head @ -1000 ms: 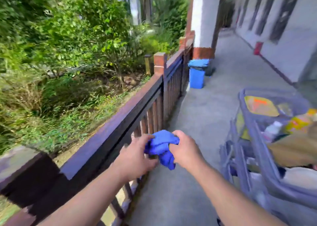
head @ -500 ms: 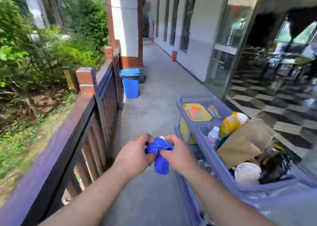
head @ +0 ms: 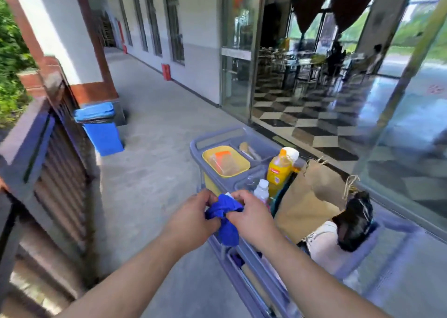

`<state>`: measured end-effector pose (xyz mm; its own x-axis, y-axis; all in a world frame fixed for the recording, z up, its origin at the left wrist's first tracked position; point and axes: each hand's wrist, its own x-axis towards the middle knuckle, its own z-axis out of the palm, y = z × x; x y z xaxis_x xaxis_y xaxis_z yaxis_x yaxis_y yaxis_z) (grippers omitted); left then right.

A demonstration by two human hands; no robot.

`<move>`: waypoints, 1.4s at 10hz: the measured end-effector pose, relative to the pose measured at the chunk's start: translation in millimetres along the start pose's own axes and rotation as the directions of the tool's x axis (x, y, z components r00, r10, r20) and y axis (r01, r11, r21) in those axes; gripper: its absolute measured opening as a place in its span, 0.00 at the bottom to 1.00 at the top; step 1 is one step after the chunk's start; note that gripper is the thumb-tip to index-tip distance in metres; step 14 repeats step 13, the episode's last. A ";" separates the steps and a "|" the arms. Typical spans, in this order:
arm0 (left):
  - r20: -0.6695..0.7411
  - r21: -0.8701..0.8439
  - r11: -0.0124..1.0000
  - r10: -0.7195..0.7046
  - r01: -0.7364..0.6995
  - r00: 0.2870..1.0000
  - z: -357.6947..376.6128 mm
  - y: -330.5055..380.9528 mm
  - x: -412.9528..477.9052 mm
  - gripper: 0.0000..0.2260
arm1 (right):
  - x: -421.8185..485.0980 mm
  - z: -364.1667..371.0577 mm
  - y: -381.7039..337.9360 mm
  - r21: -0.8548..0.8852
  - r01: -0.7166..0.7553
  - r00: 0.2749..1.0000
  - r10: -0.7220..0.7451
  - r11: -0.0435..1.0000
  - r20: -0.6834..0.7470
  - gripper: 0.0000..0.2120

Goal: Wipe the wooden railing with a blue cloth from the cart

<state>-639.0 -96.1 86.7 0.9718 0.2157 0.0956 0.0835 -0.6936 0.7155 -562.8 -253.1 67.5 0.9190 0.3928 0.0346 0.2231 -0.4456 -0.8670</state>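
Blue cloth (head: pixel 223 215) bunched, gripped by both hands (head: pixel 193 217) above cart (head: pixel 217 141); yellow bottle (head: pixel 278 172) inside.

blue cloth (head: pixel 223 217): partly hidden by hands | wooden railing (head: pixel 36 148): blurred, cut by left edge

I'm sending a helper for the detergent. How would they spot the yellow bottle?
Find the purple cart on the walkway. Behind the hands holding the blue cloth, beside the brown paper bag, stands the yellow bottle: taller than the small clear bottle before it, white-capped.
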 end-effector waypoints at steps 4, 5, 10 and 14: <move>0.164 0.141 0.989 0.012 -0.035 0.986 31.2 -53.7 261.5 0.09 | 225.2 -4.5 72.4 -0.038 -0.196 0.977 0.192 0.980 -0.087 0.09; 0.204 0.118 0.991 0.038 -0.064 0.978 42.3 -66.2 306.7 0.09 | 261.8 1.5 83.4 -0.037 -0.256 0.960 0.249 0.966 -0.126 0.09; 0.767 0.220 0.834 0.172 -0.506 0.618 83.7 -151.6 474.0 0.15 | 365.7 54.5 111.9 -0.339 -0.621 0.775 0.617 0.707 -0.135 0.18; 0.831 0.126 0.788 0.247 -0.603 0.498 105.9 -169.5 486.5 0.22 | 347.0 77.0 115.0 -0.160 -0.751 0.658 0.707 0.640 -0.261 0.19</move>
